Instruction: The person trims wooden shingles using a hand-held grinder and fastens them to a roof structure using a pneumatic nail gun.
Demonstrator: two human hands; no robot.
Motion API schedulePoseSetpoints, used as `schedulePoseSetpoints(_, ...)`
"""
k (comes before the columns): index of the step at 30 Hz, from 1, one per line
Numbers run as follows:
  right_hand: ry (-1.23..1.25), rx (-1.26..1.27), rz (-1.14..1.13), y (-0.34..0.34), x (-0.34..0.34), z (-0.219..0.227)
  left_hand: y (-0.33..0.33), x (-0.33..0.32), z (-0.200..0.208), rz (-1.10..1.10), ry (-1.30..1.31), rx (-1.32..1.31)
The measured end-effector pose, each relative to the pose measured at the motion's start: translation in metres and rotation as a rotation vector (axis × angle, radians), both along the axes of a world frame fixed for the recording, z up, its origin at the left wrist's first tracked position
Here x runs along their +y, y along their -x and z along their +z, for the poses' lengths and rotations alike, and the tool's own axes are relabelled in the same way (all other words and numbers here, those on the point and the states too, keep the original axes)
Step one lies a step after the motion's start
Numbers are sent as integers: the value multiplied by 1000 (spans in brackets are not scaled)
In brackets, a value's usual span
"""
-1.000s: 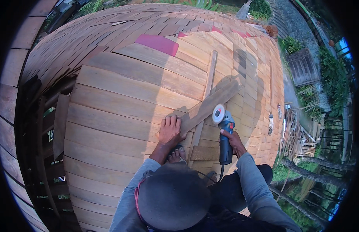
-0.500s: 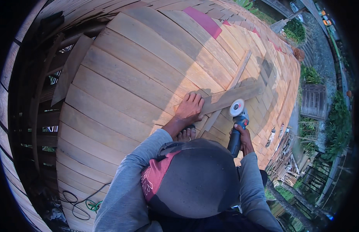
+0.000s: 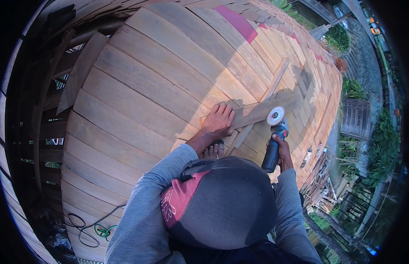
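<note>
My left hand (image 3: 218, 119) is closed over the near left end of a flat wooden board (image 3: 261, 110), its fingers close together and pointing away from me. The board lies slantwise across a narrow wooden strip (image 3: 276, 79). My right hand (image 3: 281, 153) is wrapped round the body of a dark blue angle grinder (image 3: 272, 154). The grinder's pale round disc (image 3: 275, 115) points away from me, beside the board's near edge and seemingly apart from it. Toes of a foot (image 3: 212, 151) show just below my left hand.
Overlapping wooden shingles (image 3: 138, 88) cover the curved roof around me. A dark cap (image 3: 231, 207) blocks the lower middle. A cable (image 3: 88, 229) lies at lower left, near an open framed gap (image 3: 52, 127). Beyond the right edge lies scrap wood (image 3: 325, 191) far below.
My right hand has shifted the grinder slightly to the right, and its disc has moved a little farther from me. My left hand stays on the board's end.
</note>
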State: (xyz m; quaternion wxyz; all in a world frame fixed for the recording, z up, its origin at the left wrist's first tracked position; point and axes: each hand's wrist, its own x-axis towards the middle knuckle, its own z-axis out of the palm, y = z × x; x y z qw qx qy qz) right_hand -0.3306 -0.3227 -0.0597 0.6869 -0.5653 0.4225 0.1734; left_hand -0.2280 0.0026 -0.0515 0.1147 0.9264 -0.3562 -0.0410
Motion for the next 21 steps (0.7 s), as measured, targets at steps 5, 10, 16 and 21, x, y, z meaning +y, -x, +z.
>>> schedulePoseSetpoints(5, 16, -5, 23, -7, -9, -3, -1, -4, -2, 5, 12, -21)
schedulePoseSetpoints(10, 31, 25, 73, -9, -2, -12, 4, 11, -4, 12, 39, -8)
schedulePoseSetpoints(16, -88, 51, 12, 1, -18, -20, 2, 1, -9, 12, 82, -215)
schedulePoseSetpoints(21, -44, 25, 40, -16, -17, -12, 7, 7, -7, 12, 73, -82)
